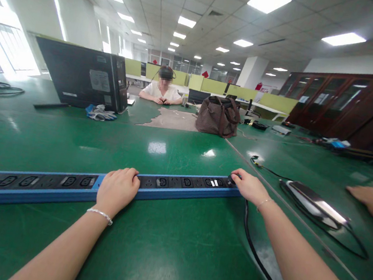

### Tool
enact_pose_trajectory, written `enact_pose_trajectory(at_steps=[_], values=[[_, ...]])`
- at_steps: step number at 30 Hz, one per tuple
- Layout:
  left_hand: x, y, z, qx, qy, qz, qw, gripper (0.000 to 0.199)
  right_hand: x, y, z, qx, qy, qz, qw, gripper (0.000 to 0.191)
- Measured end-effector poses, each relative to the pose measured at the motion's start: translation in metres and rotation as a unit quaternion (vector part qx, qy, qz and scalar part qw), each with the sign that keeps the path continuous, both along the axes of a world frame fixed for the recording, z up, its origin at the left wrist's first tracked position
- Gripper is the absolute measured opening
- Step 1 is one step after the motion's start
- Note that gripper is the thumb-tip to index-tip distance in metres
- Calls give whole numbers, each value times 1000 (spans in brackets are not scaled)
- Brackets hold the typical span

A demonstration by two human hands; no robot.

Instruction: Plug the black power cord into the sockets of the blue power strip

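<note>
On the green tabletop (169, 254): one long blue-and-black power strip (160, 196), lying before me.
Left hand (118, 190): mine, clasped over the strip.
Right hand (249, 185): mine, pinching a black plug (232, 180) at its right end.

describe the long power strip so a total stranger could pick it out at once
Start with the big glossy green tabletop, then find the camera wearer's bare left hand. Under that hand runs a long, straight, blue-edged power strip. Its row of black sockets sets it apart from the thin black cable near its right end.
</note>
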State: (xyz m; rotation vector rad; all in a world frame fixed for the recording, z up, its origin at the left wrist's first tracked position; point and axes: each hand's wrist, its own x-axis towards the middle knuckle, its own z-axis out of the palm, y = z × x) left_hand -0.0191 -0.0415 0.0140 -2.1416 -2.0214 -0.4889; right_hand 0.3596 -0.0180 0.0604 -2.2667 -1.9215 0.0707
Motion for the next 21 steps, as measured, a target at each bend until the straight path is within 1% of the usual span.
enact_pose_trajectory(at_steps=[7,11,15,21], values=[[1,-1,1,10,1,-2,1000,34,-1,5,2,-20,-31,0,999,37],[1,-2,0,17,2,-7,1000,33,6,9,-1,-32,-24,14,999,36],[1,-1,-1,31,5,-13,999,32,12,11,-5,-32,-22,15,999,36],[0,-1,-4,42,3,-14,999,30,5,7,-4,-35,-40,3,999,39]])
